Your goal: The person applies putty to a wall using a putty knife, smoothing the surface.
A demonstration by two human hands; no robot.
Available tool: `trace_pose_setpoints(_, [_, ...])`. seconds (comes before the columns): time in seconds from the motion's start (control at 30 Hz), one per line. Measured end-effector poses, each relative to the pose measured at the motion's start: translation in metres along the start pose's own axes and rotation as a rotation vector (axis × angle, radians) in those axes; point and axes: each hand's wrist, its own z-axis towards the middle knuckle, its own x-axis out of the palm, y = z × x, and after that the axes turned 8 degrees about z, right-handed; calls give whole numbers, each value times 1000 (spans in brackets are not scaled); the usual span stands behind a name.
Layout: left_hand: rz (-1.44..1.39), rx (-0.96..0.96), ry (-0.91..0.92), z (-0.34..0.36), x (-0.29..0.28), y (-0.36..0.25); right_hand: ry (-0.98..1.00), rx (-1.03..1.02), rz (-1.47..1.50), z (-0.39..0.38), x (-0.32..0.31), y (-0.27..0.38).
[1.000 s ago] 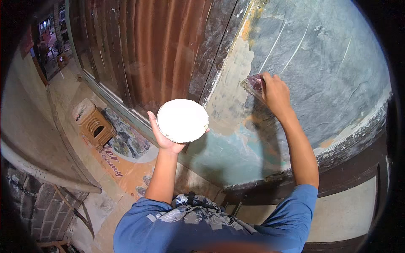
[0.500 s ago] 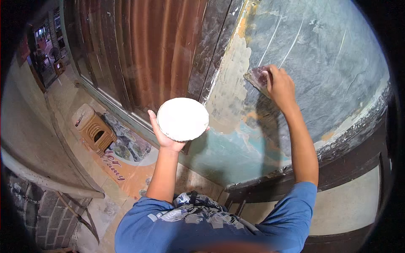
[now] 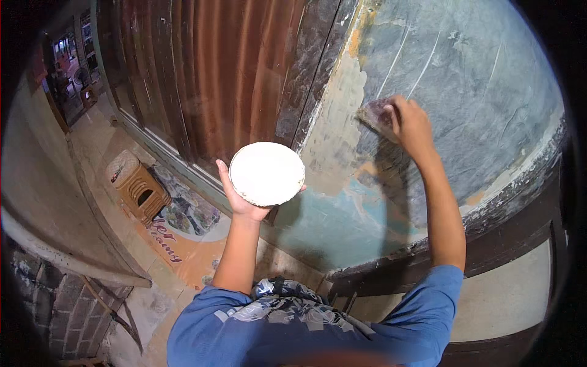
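Head view: the left hand [image 3: 244, 207] grips a glaring-white, rough-rimmed disc [image 3: 268, 173] between thumb and fingertips; the right hand [image 3: 414, 125] clasps a smeared, purplish scraper [image 3: 378, 112], jutting left of its fingers.

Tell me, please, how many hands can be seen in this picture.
2: the left hand holds the round white object and is partly hidden behind it; the right hand grips the flat scraper at the grey wall. I see no others.
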Motion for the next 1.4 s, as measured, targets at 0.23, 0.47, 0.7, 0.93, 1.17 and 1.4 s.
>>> trace_pose_setpoints(0.23, [-241,-21,156,-3,-6,-4,83,-58,-155,-3,8,13])
trace_pose_setpoints(0.47, [-47,-6,134,-9,1,-7,48,-41,-50,-10,18,5])
trace_pose_setpoints(0.7, [-125,-13,107,-10,-1,-5,-107,-23,-69,11,9,3])
trace_pose_setpoints(0.93, [-74,-38,47,-12,2,-4,113,-151,-166,-10,28,5])
trace_pose_setpoints(1.17, [-16,-20,9,-18,9,0,-30,60,139,9,4,11])
trace_pose_setpoints(1.4, [19,-52,58,-8,11,15,622,585,946,-16,3,58])
